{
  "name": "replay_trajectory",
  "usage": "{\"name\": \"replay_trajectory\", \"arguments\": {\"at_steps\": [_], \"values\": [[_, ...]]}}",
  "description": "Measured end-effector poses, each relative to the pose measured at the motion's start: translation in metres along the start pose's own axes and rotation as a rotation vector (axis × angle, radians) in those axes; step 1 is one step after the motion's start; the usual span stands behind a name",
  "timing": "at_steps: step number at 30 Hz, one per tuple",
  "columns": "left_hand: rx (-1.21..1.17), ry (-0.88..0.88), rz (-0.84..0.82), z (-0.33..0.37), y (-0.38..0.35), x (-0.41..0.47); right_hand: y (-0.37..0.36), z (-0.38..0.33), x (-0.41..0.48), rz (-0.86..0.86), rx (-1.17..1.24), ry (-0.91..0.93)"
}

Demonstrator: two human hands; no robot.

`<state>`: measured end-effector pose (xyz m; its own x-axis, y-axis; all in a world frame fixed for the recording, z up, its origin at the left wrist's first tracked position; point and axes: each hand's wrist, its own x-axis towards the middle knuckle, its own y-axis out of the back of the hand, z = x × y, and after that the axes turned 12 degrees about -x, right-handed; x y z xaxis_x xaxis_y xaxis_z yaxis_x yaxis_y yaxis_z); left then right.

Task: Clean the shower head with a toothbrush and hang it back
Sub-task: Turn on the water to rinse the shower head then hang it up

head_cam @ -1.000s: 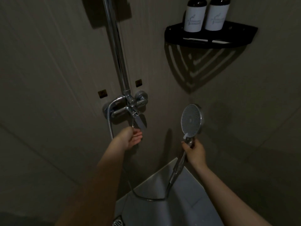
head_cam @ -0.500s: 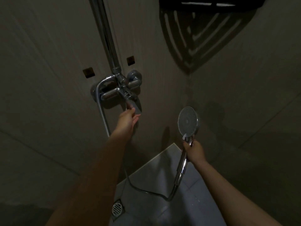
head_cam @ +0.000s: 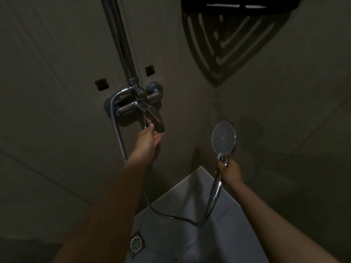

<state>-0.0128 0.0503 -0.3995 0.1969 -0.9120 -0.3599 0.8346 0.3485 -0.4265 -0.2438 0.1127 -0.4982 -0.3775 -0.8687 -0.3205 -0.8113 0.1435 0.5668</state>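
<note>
The mixer lever [head_cam: 154,119] gripped by the left hand [head_cam: 148,139] is smooth, mirror-glossy chromed metal, like the riser pipe [head_cam: 121,40] above that hand. The hose [head_cam: 118,137] just to that hand's left is finely ribbed metal with a duller sheen. The shower head [head_cam: 223,138] held in the right hand [head_cam: 230,171] has a glossy chromed rim and handle round a matt grey, nozzle-dotted face. Below both hands lie smooth, faintly shiny floor tiles [head_cam: 190,196] and a bright slotted metal drain grate [head_cam: 136,242].
</note>
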Motion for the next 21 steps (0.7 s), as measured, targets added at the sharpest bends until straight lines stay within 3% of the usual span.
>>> {"name": "replay_trajectory", "arguments": {"at_steps": [21], "values": [[-0.014,-0.010,0.006,-0.005,0.000,0.005,0.014,0.022,0.024,0.032,-0.135,-0.014]]}}
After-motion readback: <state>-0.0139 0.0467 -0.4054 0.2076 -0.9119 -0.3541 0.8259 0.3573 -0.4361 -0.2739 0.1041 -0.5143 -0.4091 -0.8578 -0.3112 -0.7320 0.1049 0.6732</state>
